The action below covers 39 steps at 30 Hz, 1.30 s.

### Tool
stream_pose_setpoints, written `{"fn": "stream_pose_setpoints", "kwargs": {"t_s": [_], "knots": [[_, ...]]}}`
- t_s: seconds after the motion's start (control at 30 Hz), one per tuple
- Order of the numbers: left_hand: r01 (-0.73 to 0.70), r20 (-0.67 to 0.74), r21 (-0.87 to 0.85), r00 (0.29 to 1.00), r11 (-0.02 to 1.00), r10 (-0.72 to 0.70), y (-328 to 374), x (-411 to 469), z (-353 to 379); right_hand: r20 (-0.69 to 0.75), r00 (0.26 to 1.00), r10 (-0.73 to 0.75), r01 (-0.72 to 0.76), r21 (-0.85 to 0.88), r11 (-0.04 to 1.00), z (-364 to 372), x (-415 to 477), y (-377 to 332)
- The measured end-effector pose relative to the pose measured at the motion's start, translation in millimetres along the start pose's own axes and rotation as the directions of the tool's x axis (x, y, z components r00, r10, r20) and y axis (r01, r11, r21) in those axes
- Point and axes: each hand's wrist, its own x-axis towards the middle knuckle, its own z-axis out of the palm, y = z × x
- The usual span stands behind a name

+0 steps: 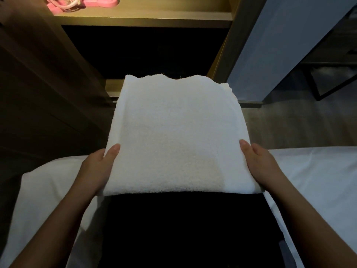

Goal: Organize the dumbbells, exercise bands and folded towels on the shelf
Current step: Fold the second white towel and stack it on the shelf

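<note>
Left hand [98, 167] and right hand [258, 167], thumbs on top, grip opposite edges of a folded white terry towel [173, 136], held flat before a wooden shelf [143, 17] bearing pink bands [81, 2].

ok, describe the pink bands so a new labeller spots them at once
Find the wooden shelf unit ahead of the person, then its lit upper board. The pink exercise bands lie at its left end, cut off by the frame's top. Only pink thing in view; the folded towel below is white.
</note>
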Motion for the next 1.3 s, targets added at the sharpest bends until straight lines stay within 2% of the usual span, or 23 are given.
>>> {"fn": "stream_pose_setpoints", "kwargs": {"t_s": [0.17,0.23,0.27,0.33,0.37,0.47,0.53,0.6,0.67,0.73,0.83,0.87,0.93,0.97,1.03,1.1,1.13,1.2,1.23,1.27,1.3], "knots": [[-0.113,-0.144,0.075,0.982,0.991,0.123,-8,-5,3,-0.112,0.992,-0.056,0.056,-0.001,0.998,4,-4,4],[-0.271,-0.211,0.140,0.932,0.952,0.296,-18,-15,-2,-0.173,0.974,-0.148,0.150,0.000,0.989,2,-11,13],[-0.402,-0.214,0.193,0.873,0.895,0.438,-24,-22,-6,-0.209,0.950,-0.233,0.236,-0.015,0.972,1,-16,20],[-0.642,-0.094,0.308,0.714,0.702,0.694,-33,-32,-13,-0.209,0.867,-0.452,0.442,-0.097,0.892,-1,-25,30],[-0.723,-0.002,0.350,0.636,0.596,0.772,-35,-35,-15,-0.162,0.816,-0.555,0.535,-0.149,0.831,-3,-30,31],[-0.835,0.270,0.435,0.479,0.337,0.836,-33,-36,-7,0.073,0.673,-0.736,0.719,-0.300,0.627,1,-42,22],[-0.844,0.390,0.492,0.432,0.212,0.813,-26,-32,1,0.217,0.579,-0.786,0.786,-0.407,0.466,11,-44,15],[-0.832,0.440,0.536,0.422,0.146,0.792,-19,-29,5,0.312,0.532,-0.787,0.787,-0.524,0.325,19,-43,12],[-0.832,0.430,0.543,0.393,0.114,0.813,-16,-30,4,0.315,0.533,-0.785,0.776,-0.551,0.306,21,-41,13],[-0.851,0.392,0.506,0.369,0.137,0.843,-16,-30,-1,0.253,0.546,-0.798,0.769,-0.528,0.359,16,-46,10],[-0.852,0.367,0.488,0.400,0.192,0.840,4,-31,-19,0.181,0.585,-0.791,0.759,-0.466,0.454,-4,-53,-7],[-0.852,0.395,0.472,0.436,0.228,0.809,15,-32,-28,0.214,0.598,-0.772,0.767,-0.433,0.474,-14,-52,-16],[-0.852,0.512,0.401,0.514,0.337,0.689,37,-36,-44,0.373,0.604,-0.705,0.795,-0.337,0.504,-37,-48,-33],[-0.859,0.582,0.354,0.513,0.371,0.631,47,-38,-51,0.458,0.587,-0.667,0.808,-0.274,0.522,-48,-46,-40],[-0.853,0.731,0.238,0.473,0.466,0.493,66,-40,-63,0.614,0.541,-0.575,0.792,-0.141,0.594,-67,-44,-53],[-0.784,0.869,0.112,0.376,0.611,0.323,82,-40,-71,0.767,0.457,-0.451,0.687,0.017,0.726,-80,-39,-64],[-0.734,0.914,0.081,0.324,0.674,0.243,89,-35,-76,0.822,0.409,-0.396,0.609,0.078,0.789,-84,-33,-69],[-0.644,0.956,0.095,0.273,0.759,0.112,104,-24,-86,0.881,0.346,-0.323,0.501,0.117,0.857,-91,-19,-79],[-0.633,0.959,0.124,0.276,0.764,0.072,112,-21,-90,0.885,0.349,-0.308,0.479,0.114,0.870,-93,-11,-84],[-0.643,0.949,0.159,0.309,0.749,0.064,120,-17,-94,0.873,0.381,-0.305,0.461,0.106,0.881,-93,-3,-89],[-0.664,0.923,0.203,0.375,0.719,0.085,126,-12,-97,0.845,0.436,-0.310,0.443,0.099,0.891,-94,3,-93]]}}
